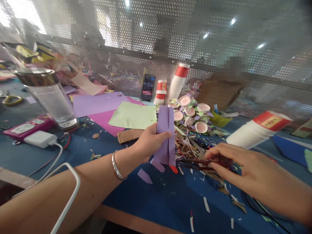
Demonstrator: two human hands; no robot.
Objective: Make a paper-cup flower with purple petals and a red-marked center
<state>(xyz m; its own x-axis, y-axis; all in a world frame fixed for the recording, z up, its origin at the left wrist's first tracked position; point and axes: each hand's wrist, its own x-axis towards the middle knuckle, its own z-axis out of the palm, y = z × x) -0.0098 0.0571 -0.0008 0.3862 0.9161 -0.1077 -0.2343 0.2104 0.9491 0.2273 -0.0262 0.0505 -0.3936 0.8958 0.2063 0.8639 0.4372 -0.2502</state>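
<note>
A folded strip of purple paper (pixel 165 149) stands upright in my left hand (pixel 152 141), the thumb pressed on its front and the fingers behind it. On the right, my right hand (pixel 240 165) is closed on dark red scissors (pixel 198 163). Their blades point left to the lower right edge of the purple strip; whether they touch it I cannot tell. Cut purple pieces (pixel 144 176) lie on the blue table below my left hand. Behind the scissors is a heap of shredded paper (pixel 186 146).
Round decorated pieces (pixel 189 111) and stacked paper cups (pixel 179 79) stand behind the heap. Another cup stack (pixel 260 129) leans at the right. Green paper (pixel 134 115) lies at centre left. A water glass (pixel 55 104), power strip (pixel 30 126) and white cable (pixel 73 191) are left.
</note>
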